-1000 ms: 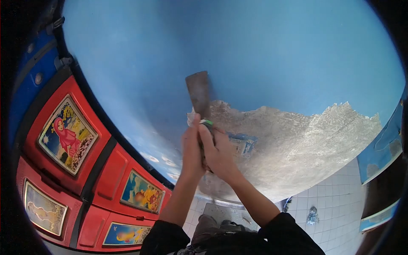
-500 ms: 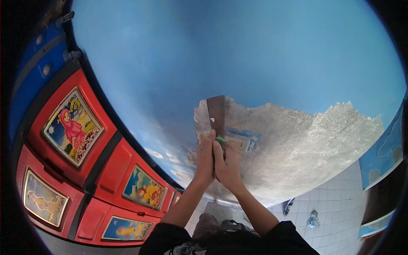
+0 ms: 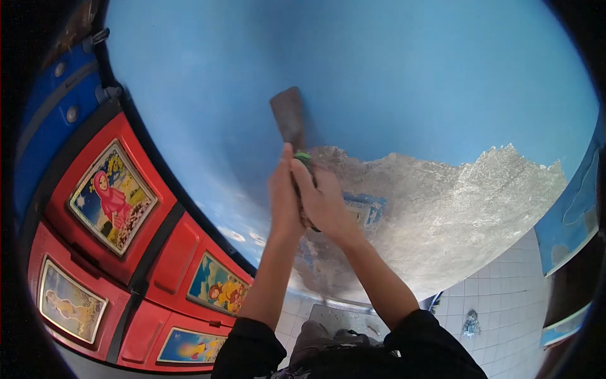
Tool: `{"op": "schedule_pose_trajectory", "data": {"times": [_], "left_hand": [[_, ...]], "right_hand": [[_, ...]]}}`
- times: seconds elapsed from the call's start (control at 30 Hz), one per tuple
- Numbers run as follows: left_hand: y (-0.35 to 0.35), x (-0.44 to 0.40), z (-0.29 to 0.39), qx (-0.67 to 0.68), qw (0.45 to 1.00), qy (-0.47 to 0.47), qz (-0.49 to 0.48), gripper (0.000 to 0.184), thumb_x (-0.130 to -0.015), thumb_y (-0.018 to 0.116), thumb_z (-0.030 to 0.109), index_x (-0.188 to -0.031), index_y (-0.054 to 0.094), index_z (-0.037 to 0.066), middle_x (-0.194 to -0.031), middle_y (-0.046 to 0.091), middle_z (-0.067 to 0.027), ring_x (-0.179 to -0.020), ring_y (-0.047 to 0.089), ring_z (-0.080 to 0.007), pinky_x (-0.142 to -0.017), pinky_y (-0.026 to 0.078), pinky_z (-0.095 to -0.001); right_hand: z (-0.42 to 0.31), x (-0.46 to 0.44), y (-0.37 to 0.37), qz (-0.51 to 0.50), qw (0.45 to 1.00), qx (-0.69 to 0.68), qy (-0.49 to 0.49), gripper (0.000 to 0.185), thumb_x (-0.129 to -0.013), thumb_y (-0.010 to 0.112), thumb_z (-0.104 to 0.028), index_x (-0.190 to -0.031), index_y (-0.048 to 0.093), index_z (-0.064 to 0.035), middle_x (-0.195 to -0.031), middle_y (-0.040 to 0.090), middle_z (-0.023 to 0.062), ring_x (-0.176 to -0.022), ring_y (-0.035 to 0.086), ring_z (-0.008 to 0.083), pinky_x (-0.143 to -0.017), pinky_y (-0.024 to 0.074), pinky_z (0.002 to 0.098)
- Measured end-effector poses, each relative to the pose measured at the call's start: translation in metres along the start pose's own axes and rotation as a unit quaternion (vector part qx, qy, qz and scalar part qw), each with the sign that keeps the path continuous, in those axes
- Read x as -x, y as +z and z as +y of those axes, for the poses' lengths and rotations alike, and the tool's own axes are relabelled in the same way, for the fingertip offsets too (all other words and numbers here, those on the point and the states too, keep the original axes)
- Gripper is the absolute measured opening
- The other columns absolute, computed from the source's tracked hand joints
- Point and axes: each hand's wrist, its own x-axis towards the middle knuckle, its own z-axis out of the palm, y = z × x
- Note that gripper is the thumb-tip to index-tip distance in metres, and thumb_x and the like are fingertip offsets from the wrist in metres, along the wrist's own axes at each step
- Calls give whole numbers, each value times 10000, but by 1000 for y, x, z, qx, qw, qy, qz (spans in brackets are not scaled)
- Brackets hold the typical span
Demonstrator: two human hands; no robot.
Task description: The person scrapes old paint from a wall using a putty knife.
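Both my hands are wrapped round the handle of a wide-bladed scraper (image 3: pixel 289 117), held against a blue painted wall (image 3: pixel 410 76). Its dark blade points up and tilts left over the blue paint. A bit of green handle (image 3: pixel 303 155) shows between my fingers; the rest is mostly covered. My left hand (image 3: pixel 284 199) grips from the left, slightly blurred, and my right hand (image 3: pixel 323 202) from the right. To the right of my hands spreads a bare grey patch (image 3: pixel 435 208) with a ragged upper edge. A remnant of blue paint (image 3: pixel 372 205) lies within it, beside my right hand.
A red plastic drawer cabinet (image 3: pixel 173 256) with picture panels stands close on the left, with a blue section (image 3: pixel 63 95) above. White floor tiles (image 3: pixel 505 303) lie below right, with a small shiny crumpled thing (image 3: pixel 471 323). Peeling blue paint (image 3: pixel 568 234) shows at far right.
Both hands and the scraper have moved up and a little left. The blade has gone from the grey patch's upper edge onto blue paint and now leans left.
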Motion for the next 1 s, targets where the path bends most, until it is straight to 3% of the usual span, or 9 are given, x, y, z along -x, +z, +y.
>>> {"op": "schedule_pose_trajectory", "data": {"times": [0.13, 0.23, 0.3, 0.4, 0.5, 0.6, 0.87, 0.93, 1.0], "left_hand": [[-27, 18, -18, -46, 998, -24, 27, 386, -883, 434, 401, -639, 466, 103, -559, 401, 26, -509, 402, -66, -444, 328, -244], [-69, 61, -83, -229, 972, 28, 50, 416, -884, 443, 377, -667, 506, 29, -571, 445, 4, -572, 438, -93, -529, 364, -255], [-67, 95, -91, -230, 970, -79, 2, 396, -880, 465, 355, -744, 544, -8, -636, 511, -23, -633, 453, -97, -587, 370, -259], [-44, 86, -91, -217, 973, -76, -34, 380, -873, 486, 349, -759, 567, -4, -683, 534, -26, -638, 442, -81, -572, 363, -251], [-1, 55, -52, -192, 977, -75, -62, 381, -867, 497, 356, -731, 563, 7, -671, 517, -12, -632, 438, -80, -576, 366, -244], [7, 49, -43, -93, 987, -111, -74, 382, -866, 497, 367, -718, 559, 20, -671, 501, -2, -626, 432, -69, -571, 365, -228], [-26, 101, -87, -107, 978, -174, -44, 369, -875, 477, 373, -757, 551, 31, -668, 510, -2, -598, 454, -66, -542, 372, -211], [-3, 76, -74, -160, 982, -81, -54, 369, -877, 471, 378, -759, 550, 37, -641, 508, -2, -544, 455, -81, -507, 376, -220], [20, 57, -44, -131, 979, -111, -111, 359, -876, 473, 382, -772, 555, 48, -663, 507, 5, -574, 459, -77, -530, 379, -216]], "right_hand": [[25, 24, 12, 22, 1000, 21, 6, 368, -882, 420, -286, -885, 527, 66, -767, 551, 231, -747, 540, 326, -723, 397, 371], [90, 87, 11, 109, 985, 83, -101, 352, -903, 403, -303, -928, 518, 29, -707, 554, 102, -591, 513, 145, -539, 417, 282], [109, 130, 4, 78, 991, -40, 97, 347, -914, 382, -308, -948, 526, 6, -730, 563, 85, -605, 532, 150, -534, 417, 263], [113, 125, -8, 152, 982, -54, 99, 330, -897, 394, -257, -916, 533, 42, -783, 565, 181, -689, 538, 269, -663, 410, 368], [56, 81, -25, 139, 960, -168, 175, 332, -903, 387, -256, -881, 530, 43, -738, 548, 169, -648, 505, 228, -628, 396, 359], [59, 70, -25, 159, 985, -52, 41, 343, -909, 380, -264, -842, 520, 41, -695, 521, 140, -627, 478, 200, -609, 390, 348], [100, 131, -22, 150, 976, -84, 136, 366, -902, 390, -290, -866, 520, 50, -707, 534, 132, -688, 518, 218, -617, 390, 354], [81, 104, -31, 162, 978, -82, 98, 371, -907, 388, -300, -859, 518, 44, -685, 522, 100, -680, 519, 179, -604, 395, 340], [49, 77, -39, 123, 970, -188, 94, 295, -917, 372, -349, -955, 452, -67, -584, 463, 6, -352, 395, 61, -293, 296, 212]]}}
